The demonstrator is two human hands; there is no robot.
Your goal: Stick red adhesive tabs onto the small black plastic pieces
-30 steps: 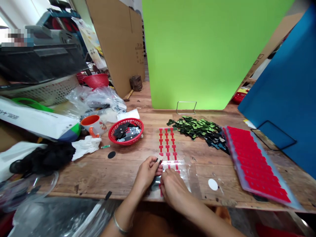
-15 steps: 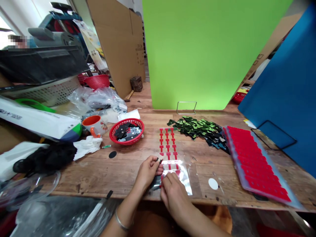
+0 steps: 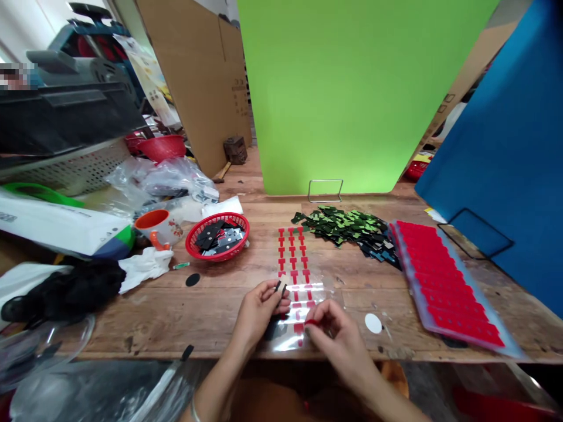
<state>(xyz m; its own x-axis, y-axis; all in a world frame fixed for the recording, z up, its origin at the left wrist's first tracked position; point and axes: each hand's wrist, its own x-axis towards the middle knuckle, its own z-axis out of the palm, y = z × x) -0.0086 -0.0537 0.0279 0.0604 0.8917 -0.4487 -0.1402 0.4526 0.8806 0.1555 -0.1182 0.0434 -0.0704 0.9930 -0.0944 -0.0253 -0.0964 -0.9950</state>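
Observation:
A clear plastic sheet [image 3: 285, 343] lies at the table's front edge, with rows of red T-shaped pieces [image 3: 293, 250] on it and beyond it. Over its left side, my left hand [image 3: 259, 308] holds small dark and pale pieces [image 3: 281, 287] between thumb and fingers. Thumb and index finger of my right hand [image 3: 336, 331] pinch a small red piece [image 3: 312, 322] just above the sheet's right part. Under and beside my left hand, dark shapes show through the glare.
A red basket [image 3: 219, 256] of dark pieces stands left, near an orange-rimmed mug [image 3: 169, 230]. Green and black pieces [image 3: 347, 225] are heaped behind. Red pieces [image 3: 448, 287] fill a tray at right. A green board [image 3: 334, 99] stands at the back.
My right hand has lifted and moved right from the sheet's middle, now with a red piece in its fingertips. My left hand stays near its place. The whole view has shifted slightly.

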